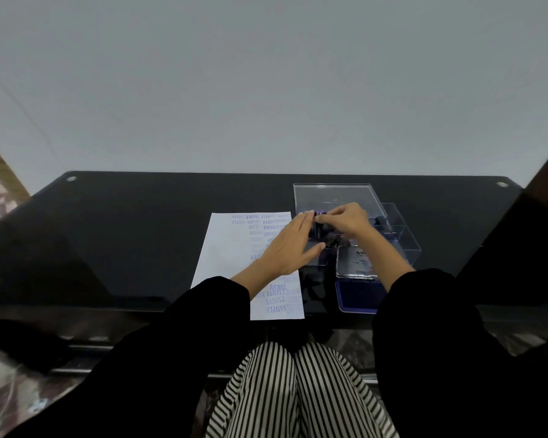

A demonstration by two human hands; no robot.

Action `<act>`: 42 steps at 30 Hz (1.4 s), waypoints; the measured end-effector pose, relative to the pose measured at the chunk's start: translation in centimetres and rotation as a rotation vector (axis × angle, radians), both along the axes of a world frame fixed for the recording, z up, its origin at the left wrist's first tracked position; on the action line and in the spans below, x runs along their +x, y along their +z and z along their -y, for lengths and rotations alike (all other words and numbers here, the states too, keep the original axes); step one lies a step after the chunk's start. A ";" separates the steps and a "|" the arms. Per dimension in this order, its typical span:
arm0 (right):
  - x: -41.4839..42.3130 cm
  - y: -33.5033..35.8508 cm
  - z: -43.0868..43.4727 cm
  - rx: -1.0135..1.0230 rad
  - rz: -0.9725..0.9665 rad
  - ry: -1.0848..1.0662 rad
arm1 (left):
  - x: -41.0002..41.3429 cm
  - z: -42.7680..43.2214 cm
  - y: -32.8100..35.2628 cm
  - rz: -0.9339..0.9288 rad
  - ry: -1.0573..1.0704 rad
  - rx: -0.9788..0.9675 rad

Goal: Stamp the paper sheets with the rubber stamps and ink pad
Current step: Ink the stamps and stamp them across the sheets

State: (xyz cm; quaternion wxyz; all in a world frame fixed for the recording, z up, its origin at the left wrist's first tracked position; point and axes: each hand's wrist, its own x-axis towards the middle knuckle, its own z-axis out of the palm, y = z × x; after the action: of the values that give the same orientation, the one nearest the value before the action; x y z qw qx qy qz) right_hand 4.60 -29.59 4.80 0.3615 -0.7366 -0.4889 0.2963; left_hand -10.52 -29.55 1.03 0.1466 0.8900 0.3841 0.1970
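The black glass table (140, 232) carries the stamped paper sheet (231, 257), with a clear compartment box (402, 235) and the open ink pad (358, 297) to its right. Both forearms reach forward. The left hand (290, 246), fingers straight, touches a rubber stamp (319, 227) at the box, and the right hand (345, 220) pinches that stamp with curled fingertips.

Dim, even light, soft glare on the glossy black table (124, 235), wide-angle bending at edges, slight softness
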 end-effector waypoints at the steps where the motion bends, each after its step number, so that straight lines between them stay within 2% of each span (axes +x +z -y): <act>1: 0.2 0.3 0.5 0.015 -0.028 -0.020 | 0.0 0.3 0.4 -0.001 0.000 0.007; 12: 2.6 2.6 7.6 0.143 -0.215 -0.103 | 0.3 4.8 2.9 -0.109 -0.039 -0.025; 18: 3.3 1.0 10.6 0.130 -0.135 -0.068 | 1.2 6.8 2.1 -0.173 -0.053 -0.054; 27: 3.7 -2.4 12.3 0.091 -0.126 -0.014 | 1.4 8.2 -1.2 -0.225 0.000 -0.142; 42: 2.2 -5.5 11.5 0.086 0.179 0.100 | 2.9 8.0 -5.7 -0.181 0.010 -0.137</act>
State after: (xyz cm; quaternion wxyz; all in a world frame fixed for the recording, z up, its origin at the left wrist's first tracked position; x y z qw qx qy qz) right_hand 6.82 -41.06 -0.74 0.3325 -0.7186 -0.5676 0.2256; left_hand -7.60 -37.59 -4.68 0.1707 0.8901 0.4130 0.0897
